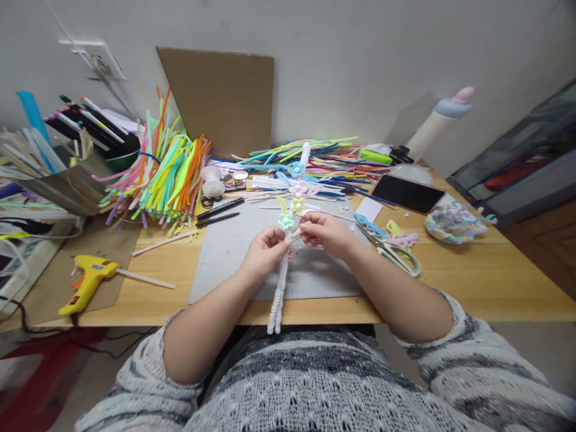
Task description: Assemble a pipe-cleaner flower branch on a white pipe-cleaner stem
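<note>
A white fuzzy twisted stem [278, 294] hangs down from my left hand [269, 251], whose fingers pinch it just below a mint flower [285, 221]. Above that flower the piece carries a yellow flower [298, 206], a pink flower [297, 188] and a blue flower [297, 170], with small leaf loops beside them and a white tip on top. My right hand [324, 233] is closed close to the mint flower, its thumb and forefinger pinched at the piece's right side. What those fingertips hold is too small to make out.
Under the hands lies a grey mat [225, 252]. A yellow glue gun [92, 282] and bundled pipe cleaners [175, 180] are at the left. Scissors [398, 255], a phone [407, 193] and pastel loops [400, 237] lie at the right. Loose pipe cleaners [324, 159] lie behind.
</note>
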A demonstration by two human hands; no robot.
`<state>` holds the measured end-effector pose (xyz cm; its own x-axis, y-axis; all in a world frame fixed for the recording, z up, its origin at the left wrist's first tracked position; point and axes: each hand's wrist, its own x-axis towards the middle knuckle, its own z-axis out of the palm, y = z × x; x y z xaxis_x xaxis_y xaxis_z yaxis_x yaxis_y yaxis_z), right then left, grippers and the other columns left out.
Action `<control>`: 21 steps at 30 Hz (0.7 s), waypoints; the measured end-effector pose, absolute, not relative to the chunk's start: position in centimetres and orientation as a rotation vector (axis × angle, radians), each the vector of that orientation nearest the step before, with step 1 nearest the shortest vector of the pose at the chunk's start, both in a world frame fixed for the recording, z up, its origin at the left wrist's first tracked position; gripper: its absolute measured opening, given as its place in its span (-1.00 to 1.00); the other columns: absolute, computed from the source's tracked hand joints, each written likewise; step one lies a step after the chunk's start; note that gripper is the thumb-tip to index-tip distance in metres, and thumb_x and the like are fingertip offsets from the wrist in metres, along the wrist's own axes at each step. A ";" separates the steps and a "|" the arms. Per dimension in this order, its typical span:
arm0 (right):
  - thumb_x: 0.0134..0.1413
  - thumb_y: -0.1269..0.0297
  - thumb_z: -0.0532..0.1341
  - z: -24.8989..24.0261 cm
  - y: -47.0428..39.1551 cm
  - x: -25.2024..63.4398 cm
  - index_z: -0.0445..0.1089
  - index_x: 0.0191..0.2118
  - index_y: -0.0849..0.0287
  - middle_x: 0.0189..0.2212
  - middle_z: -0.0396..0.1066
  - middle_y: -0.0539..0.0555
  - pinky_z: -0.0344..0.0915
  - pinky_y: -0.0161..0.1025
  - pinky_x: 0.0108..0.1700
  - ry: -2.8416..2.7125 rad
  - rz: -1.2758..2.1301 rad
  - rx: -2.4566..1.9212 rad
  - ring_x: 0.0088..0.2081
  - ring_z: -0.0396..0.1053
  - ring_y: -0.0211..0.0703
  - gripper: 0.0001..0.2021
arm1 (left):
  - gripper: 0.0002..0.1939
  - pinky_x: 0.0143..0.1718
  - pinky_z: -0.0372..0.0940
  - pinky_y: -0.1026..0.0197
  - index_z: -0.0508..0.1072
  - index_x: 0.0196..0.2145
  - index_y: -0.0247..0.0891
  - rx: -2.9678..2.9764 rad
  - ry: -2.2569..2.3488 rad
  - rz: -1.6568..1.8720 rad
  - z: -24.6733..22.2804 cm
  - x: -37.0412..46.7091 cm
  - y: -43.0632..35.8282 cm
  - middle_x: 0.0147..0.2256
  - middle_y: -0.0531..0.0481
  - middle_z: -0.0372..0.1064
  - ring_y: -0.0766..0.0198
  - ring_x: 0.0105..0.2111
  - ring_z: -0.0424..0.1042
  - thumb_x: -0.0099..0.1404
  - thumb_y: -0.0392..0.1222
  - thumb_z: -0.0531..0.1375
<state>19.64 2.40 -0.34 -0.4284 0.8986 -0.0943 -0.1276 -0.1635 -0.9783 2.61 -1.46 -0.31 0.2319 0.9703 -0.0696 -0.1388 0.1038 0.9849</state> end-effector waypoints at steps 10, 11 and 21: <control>-0.13 0.23 0.26 0.1 3.0 21.1 0.35 -0.43 0.27 -0.62 0.32 -0.06 0.17 -0.39 -0.50 -1.738 1.724 -0.919 -0.58 0.23 -0.39 -0.81 | -0.78 -0.55 0.13 0.34 0.24 -0.48 -0.28 1.176 0.923 0.929 -1.5 2.6 -1.2 -0.60 0.11 0.29 0.40 -0.60 0.32 0.02 -0.17 0.23; -0.14 0.23 0.27 0.0 2.9 21.0 0.35 -0.44 0.27 -0.62 0.32 -0.06 0.16 -0.39 -0.50 -1.705 1.728 -0.931 -0.59 0.23 -0.39 -0.81 | -0.78 -0.55 0.13 0.34 0.24 -0.49 -0.28 1.178 0.922 0.929 -1.5 2.6 -1.2 -0.60 0.11 0.29 0.40 -0.60 0.32 0.03 -0.17 0.23; -0.26 0.30 0.32 0.0 2.6 20.4 0.40 -0.45 0.28 -0.60 0.34 -0.06 0.15 -0.38 -0.46 -1.630 1.668 -1.019 -0.56 0.22 -0.40 -0.82 | -0.78 -0.61 0.06 0.36 0.23 -0.48 -0.28 1.199 0.968 0.915 -1.5 2.5 -1.1 -0.62 0.11 0.30 0.39 -0.63 0.34 0.02 -0.15 0.22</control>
